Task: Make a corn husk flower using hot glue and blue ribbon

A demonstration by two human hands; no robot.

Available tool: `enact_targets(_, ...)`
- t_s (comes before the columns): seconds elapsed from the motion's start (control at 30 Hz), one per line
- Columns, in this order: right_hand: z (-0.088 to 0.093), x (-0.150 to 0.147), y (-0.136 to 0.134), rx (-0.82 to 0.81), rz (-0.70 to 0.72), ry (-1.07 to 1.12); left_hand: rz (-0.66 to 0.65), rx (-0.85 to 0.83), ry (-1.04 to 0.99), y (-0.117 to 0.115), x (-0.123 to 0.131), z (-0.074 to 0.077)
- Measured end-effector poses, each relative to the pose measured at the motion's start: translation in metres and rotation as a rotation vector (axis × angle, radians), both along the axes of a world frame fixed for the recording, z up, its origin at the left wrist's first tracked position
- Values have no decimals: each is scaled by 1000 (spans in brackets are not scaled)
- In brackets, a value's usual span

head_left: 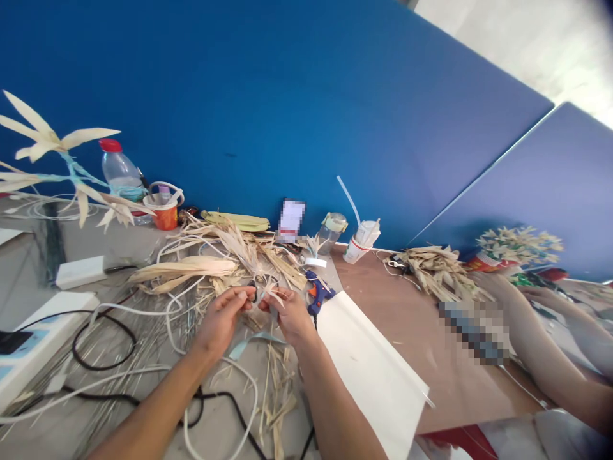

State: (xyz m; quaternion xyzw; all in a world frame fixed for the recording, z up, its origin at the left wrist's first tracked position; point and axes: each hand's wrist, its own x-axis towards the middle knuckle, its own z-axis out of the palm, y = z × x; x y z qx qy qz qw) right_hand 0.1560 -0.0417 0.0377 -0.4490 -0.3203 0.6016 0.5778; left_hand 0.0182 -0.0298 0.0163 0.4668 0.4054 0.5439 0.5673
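Note:
My left hand (pixel 221 317) and my right hand (pixel 288 314) meet over the desk, both pinching a small piece of dried straw craft (pixel 266 292) between fingertips. Its pale leaf strips fan out between the hands. A light blue ribbon strip (pixel 249 342) curls just below my hands. A blue glue gun (pixel 318 292) lies right beside my right hand. A heap of dried husks and straw (pixel 225 259) spreads behind and under the hands.
White and black cables (pixel 103 332) loop over the left of the desk. A water bottle (pixel 119 172), an orange cup (pixel 165 214) and a straw flower (pixel 52 150) stand at back left. A white panel (pixel 373 370) lies right. Another person's arm (pixel 550 345) rests at far right.

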Motion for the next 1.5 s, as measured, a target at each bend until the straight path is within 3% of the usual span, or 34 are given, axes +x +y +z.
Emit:
enact_targets(0.07,2,0,-1,26,5,-58,-24,-125,-110,2,0,-1)
enact_targets(0.17,6,0,-2,65,23,-165,-108,-192,-110,3,1,-5)
enact_targets(0.4,12,-1,-5,93,81,-338,-169,-216,-112,2,1,-10)
enact_targets(0.63,2,0,-3,108,11,-524,-257,-176,-74,3,1,-12)
enact_targets(0.73,3,4,-3,137,-56,-663,-227,-178,-77,3,3,-12)
enact_targets(0.87,7,22,-2,273,-22,-783,-176,-58,75,1,4,-6)
enact_targets(1.03,19,38,-6,483,-203,-766,-81,34,210,-2,7,2)
enact_targets(1.23,28,12,-15,688,-19,-982,-43,114,208,0,6,0)
enact_targets(1.5,17,-3,-17,874,-252,-1226,-25,86,32,3,5,-8)
